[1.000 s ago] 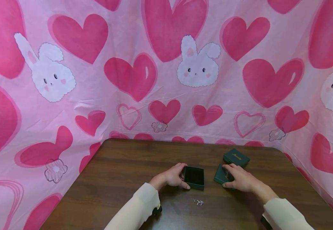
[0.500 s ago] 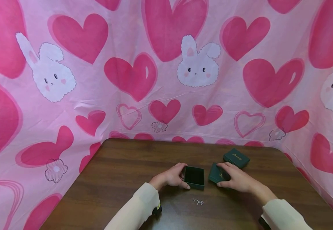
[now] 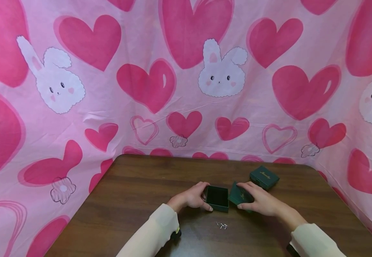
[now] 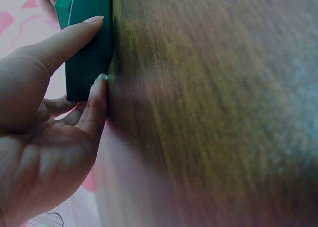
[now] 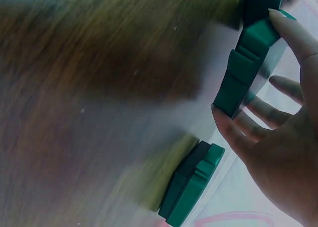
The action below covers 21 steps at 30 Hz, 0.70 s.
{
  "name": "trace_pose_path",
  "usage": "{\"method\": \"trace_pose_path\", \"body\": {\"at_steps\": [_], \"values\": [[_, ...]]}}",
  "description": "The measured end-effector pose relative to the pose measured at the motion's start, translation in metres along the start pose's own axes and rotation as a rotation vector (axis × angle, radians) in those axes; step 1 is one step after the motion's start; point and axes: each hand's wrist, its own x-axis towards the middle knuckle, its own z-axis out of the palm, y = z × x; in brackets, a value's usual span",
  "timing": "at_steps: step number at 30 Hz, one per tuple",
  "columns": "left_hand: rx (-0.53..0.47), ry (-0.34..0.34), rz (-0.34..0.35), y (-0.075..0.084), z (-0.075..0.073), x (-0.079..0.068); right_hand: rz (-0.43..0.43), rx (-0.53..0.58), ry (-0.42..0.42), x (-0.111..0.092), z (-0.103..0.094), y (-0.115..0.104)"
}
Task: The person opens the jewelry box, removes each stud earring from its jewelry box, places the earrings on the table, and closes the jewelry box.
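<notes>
An uncovered dark green jewelry box base (image 3: 219, 208) sits on the table with a black inside. Thumb and fingers of my left hand (image 3: 191, 197) hold it by its left end; the left wrist view shows the thumb along the wall of the box base (image 4: 89, 63). My right hand (image 3: 260, 200) grips the matching green lid (image 3: 236, 194), tilted, its left edge right at the base's right side. In the right wrist view the lid (image 5: 241, 70) spans from thumb to fingertips. Several small silver pieces (image 3: 222, 226) lie in front of the base.
Behind my right hand stands a second green box (image 3: 264, 177), closed, with gold lettering on top. The brown wooden table (image 3: 147, 178) ends at a pink cloth backdrop (image 3: 186, 100) printed with hearts and rabbits.
My right hand has moved left with the lid, bringing it from a gap beside the base up to the base's right side and tilting it. The left hand and base have stayed put.
</notes>
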Motion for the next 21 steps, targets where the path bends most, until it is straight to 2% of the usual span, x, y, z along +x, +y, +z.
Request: {"method": "trace_pose_path", "body": {"at_steps": [21], "values": [[0.011,-0.001,0.011,0.001,0.000,0.000,-0.057,-0.017,-0.043,0.000,0.004,-0.013]]}}
